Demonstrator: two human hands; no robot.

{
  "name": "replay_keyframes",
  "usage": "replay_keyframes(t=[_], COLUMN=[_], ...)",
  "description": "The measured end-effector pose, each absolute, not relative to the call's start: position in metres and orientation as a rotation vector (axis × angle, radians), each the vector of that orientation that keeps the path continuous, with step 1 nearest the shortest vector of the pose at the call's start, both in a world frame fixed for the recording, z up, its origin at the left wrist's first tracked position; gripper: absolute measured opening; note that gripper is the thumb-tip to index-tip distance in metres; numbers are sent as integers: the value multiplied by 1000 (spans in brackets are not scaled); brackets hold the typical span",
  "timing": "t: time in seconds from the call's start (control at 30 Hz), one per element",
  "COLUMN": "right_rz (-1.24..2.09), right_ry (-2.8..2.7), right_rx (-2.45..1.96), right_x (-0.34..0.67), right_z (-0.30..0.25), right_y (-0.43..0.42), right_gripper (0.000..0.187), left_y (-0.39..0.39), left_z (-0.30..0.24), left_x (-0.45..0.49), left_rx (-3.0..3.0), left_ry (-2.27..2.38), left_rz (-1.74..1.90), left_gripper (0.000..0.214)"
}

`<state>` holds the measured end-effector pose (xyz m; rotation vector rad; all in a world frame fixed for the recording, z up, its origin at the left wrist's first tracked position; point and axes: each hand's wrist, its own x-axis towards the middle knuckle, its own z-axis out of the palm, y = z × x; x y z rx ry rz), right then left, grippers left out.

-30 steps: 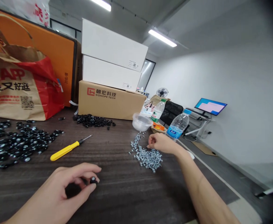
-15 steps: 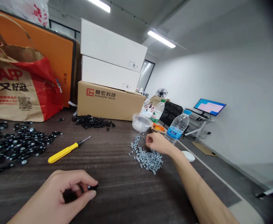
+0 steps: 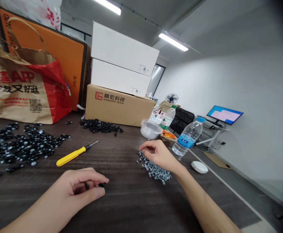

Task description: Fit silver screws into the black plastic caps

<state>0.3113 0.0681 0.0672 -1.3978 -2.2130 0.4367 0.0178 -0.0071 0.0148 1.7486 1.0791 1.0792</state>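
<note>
My left hand (image 3: 83, 187) pinches a small black plastic piece (image 3: 101, 185) between thumb and forefinger, low over the dark table. Over the upper left edge of a heap of silver screws (image 3: 157, 171), my right hand (image 3: 156, 153) has thumb and forefinger closed together. A screw (image 3: 140, 152) shows at those fingertips, partly hidden. A yellow-handled screwdriver (image 3: 71, 157) lies beyond my left hand, its tip pointing up and to the right. Left of it spreads a pile of black pieces with silver screw heads (image 3: 25, 145).
Plain black pieces (image 3: 99, 125) are heaped before a cardboard box (image 3: 119, 108) with white boxes (image 3: 122, 48) stacked on it. A clear plastic tub (image 3: 151, 129), a water bottle (image 3: 187, 137) and a white round object (image 3: 199, 167) are at the right. A paper bag (image 3: 30, 90) stands back left.
My right hand has moved left over the screw heap, and a screw now shows at its fingertips. My left hand keeps its black piece. The whole view has shifted slightly.
</note>
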Motion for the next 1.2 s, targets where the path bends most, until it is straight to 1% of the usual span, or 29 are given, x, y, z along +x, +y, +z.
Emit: replay_keyframes(t=[0.13,0.33,0.43,0.5,0.6,0.73,0.93,1.2], right_rz=[487,576,649,692,694,638,665,655], right_ry=[-2229,-2314,-2261,-2194,-2162,-2211,-2196,-2217], right_rx=[-1259,-859,-836,-831,-855,-802,-658,-610], right_x=[280,246,238,236,234,233,230,228], right_z=[66,58,54,52,50,49,45,44], right_y=[45,13,5,2,2,3,1,2], right_gripper=[18,16,17,15,11,13,13,13], left_y=[-2,-5,-5,-5,-5,-6,-6,-7], left_z=[2,0,4,4,4,3,3,8], left_x=[17,17,18,18,19,19,19,20], left_rx=[1384,1281,1270,1270,1265,1241,1284,1281], left_ry=[975,922,929,921,912,904,916,941], left_rz=[994,930,872,865,864,846,805,812], left_gripper=[16,20,27,27,26,26,19,18])
